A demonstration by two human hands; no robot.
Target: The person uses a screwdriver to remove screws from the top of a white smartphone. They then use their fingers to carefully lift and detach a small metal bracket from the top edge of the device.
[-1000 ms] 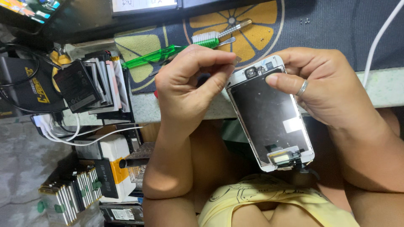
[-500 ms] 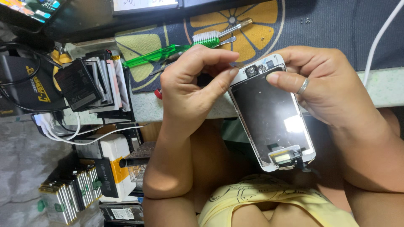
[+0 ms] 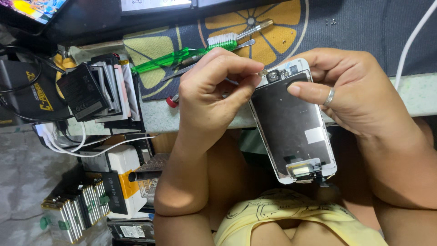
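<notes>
Right hand (image 3: 359, 91) grips the phone screen panel (image 3: 291, 123) by its top and right edge, back side up, held over the lap just off the counter's (image 3: 195, 116) front edge. Left hand (image 3: 214, 86) has fingers pinched shut at the panel's top left corner, by the small camera parts; whether it holds anything, can't tell. Green toothbrush (image 3: 182, 57) and tweezers (image 3: 205, 61) lie on the counter mat behind the left hand. Stack of batteries (image 3: 98, 91) at counter's left end.
</notes>
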